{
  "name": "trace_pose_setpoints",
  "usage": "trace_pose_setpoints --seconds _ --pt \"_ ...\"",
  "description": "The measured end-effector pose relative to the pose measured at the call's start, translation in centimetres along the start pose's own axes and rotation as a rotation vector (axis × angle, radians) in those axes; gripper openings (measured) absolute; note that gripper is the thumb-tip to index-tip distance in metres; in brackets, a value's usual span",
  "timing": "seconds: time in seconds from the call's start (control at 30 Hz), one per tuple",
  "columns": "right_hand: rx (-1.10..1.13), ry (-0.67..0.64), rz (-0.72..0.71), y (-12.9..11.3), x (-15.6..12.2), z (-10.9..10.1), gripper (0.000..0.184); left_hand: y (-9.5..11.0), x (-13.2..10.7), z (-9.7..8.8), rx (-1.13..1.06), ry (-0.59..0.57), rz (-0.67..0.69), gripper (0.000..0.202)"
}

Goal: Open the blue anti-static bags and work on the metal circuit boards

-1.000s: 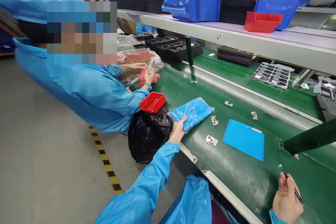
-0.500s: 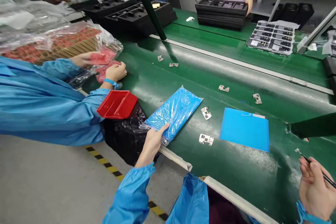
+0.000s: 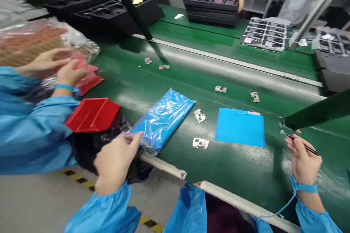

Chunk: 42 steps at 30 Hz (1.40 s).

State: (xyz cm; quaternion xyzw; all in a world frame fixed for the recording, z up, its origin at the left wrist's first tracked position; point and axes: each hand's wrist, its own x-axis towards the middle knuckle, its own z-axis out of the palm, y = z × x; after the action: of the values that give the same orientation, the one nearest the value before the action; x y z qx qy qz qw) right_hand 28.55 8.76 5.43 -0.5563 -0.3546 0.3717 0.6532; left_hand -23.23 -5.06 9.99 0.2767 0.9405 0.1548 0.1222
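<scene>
My right hand [image 3: 304, 160] grips black tweezers [image 3: 310, 149] over the right of the green work surface. A tiny pale piece [image 3: 282, 131] shows at their tip. My left hand [image 3: 117, 162], blurred, is at the near-left end of a clear-wrapped blue pack [image 3: 166, 116]. Its thumb lies by the loose plastic; the other fingers are mostly hidden, so I cannot tell whether it holds the wrapping. Between the hands lie a flat blue sheet [image 3: 240, 127] and small circuit boards, including a near one [image 3: 200, 143] and another [image 3: 199, 115] above it.
At the left, a co-worker's hands [image 3: 69, 72] handle pink-red wrapping by a red tray [image 3: 94, 114] and a black bag [image 3: 109, 134]. A green post [image 3: 319, 111] slants in at right. Black trays [image 3: 210, 9] stand across the bench, near a pink-sleeved person.
My left hand has slid off the top of the blue pack towards its near-left end. The right hand still holds the tweezers, now closer to the blue sheet. The view has shifted right.
</scene>
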Motion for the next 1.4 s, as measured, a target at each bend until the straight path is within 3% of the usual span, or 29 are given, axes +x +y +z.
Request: trace_pose_setpoints --seconds 0.07,0.1,0.13,0.2,0.23,0.27,0.33,0.4,0.47,0.6,0.77,0.83,0.9,0.97,1.03,1.13,1.23,1.33,1.4 --pt "0.002 -0.030 0.027 0.6 0.4 0.3 0.043 4.0 -0.9 0.4 0.152 0.203 0.194 0.047" --pt "0.002 -0.047 0.040 0.9 0.6 0.4 0.044 7.0 -1.3 1.6 0.108 0.256 0.358 0.048" --pt "-0.001 -0.062 0.053 1.4 0.8 0.4 0.044 10.7 -1.7 3.3 0.013 0.232 0.590 0.045" --pt "-0.020 -0.093 0.076 2.3 1.1 0.2 0.042 19.1 -2.7 8.2 -0.129 -0.107 1.027 0.035" --pt "-0.033 -0.108 0.088 2.8 1.2 0.1 0.041 23.3 -3.1 10.9 -0.134 -0.254 1.126 0.033" --pt "-0.045 -0.120 0.098 3.1 1.2 0.0 0.040 27.2 -3.4 13.6 -0.117 -0.338 1.146 0.037" --pt "-0.062 -0.135 0.115 3.7 1.1 -0.2 0.039 33.6 -3.7 18.1 -0.047 -0.367 1.104 0.054" --pt "-0.064 -0.150 0.133 3.8 0.9 -0.3 0.039 37.5 -3.5 21.0 0.037 -0.364 1.064 0.065" --pt "-0.066 -0.175 0.158 3.7 0.7 -0.3 0.038 39.2 -2.9 22.2 0.080 -0.392 1.066 0.067" --pt "-0.064 -0.204 0.192 3.2 0.5 0.0 0.035 39.9 -1.5 22.8 0.014 -0.493 1.103 0.062" --pt "-0.024 -0.193 0.201 2.9 0.5 0.2 0.034 40.7 -1.2 23.6 -0.358 -0.694 0.992 0.035" --pt "-0.011 -0.187 0.199 2.8 0.5 0.3 0.033 40.8 -1.6 22.8 -0.510 -0.753 0.899 0.026" --pt "-0.011 -0.184 0.194 2.4 0.4 0.4 0.033 40.1 -2.3 20.5 -0.657 -0.800 0.824 0.024" --pt "-0.015 -0.191 0.185 1.7 0.2 0.4 0.032 38.0 -3.2 17.0 -0.748 -0.851 0.798 0.026" --pt "-0.023 -0.210 0.180 0.7 -0.1 0.3 0.031 34.4 -4.6 13.5 -0.713 -0.943 0.832 0.029" --pt "-0.069 -0.286 0.215 -0.9 -0.9 0.3 0.033 27.6 -7.5 10.4 -0.546 -1.242 0.855 0.024" --pt "-0.163 -0.425 0.313 -1.9 -2.3 0.5 0.034 21.4 -10.4 10.7 -0.431 -1.373 0.821 0.020" --pt "-0.231 -0.569 0.427 -2.1 -4.4 0.7 0.030 17.4 -12.3 12.2 -0.363 -1.276 0.825 0.010" --pt "-0.261 -0.625 0.484 -2.0 -6.0 0.7 0.028 16.1 -12.9 12.9 -0.342 -1.128 0.938 0.003"
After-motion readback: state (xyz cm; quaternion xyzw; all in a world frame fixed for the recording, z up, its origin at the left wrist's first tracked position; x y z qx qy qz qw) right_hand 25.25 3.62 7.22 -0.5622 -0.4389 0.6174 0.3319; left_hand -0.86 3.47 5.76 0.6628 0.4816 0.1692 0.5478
